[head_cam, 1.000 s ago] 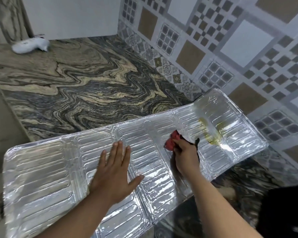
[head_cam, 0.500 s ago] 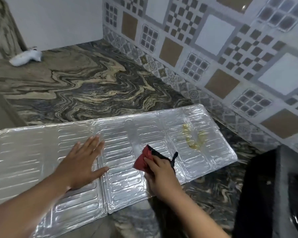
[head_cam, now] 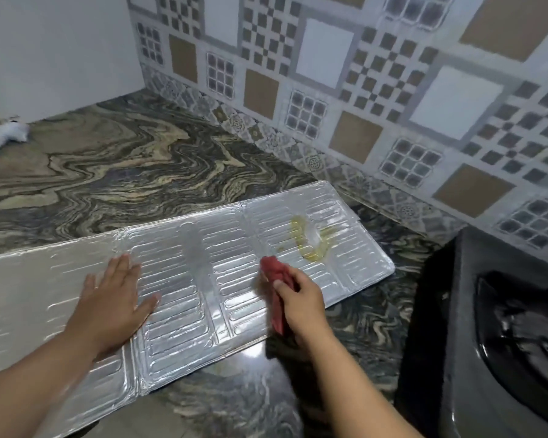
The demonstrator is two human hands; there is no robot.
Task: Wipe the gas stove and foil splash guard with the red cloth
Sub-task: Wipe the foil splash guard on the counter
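Two hands on foil splash guard (head_cam: 178, 279): left hand (head_cam: 111, 303) flat, released; right hand (head_cam: 301, 303) clenching red cloth (head_cam: 276, 273).

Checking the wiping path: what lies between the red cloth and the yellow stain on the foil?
Head view: only bare ribbed foil splash guard between the red cloth and the yellow stain.

The ribbed silver foil splash guard (head_cam: 178, 279) lies flat on the swirl-patterned stone surface (head_cam: 133, 172) under both hands — left hand (head_cam: 114, 298), right hand (head_cam: 301, 301); the black gas stove (head_cam: 500, 336) sits right of the right hand, the patterned tiled wall (head_cam: 361, 90) beyond both.
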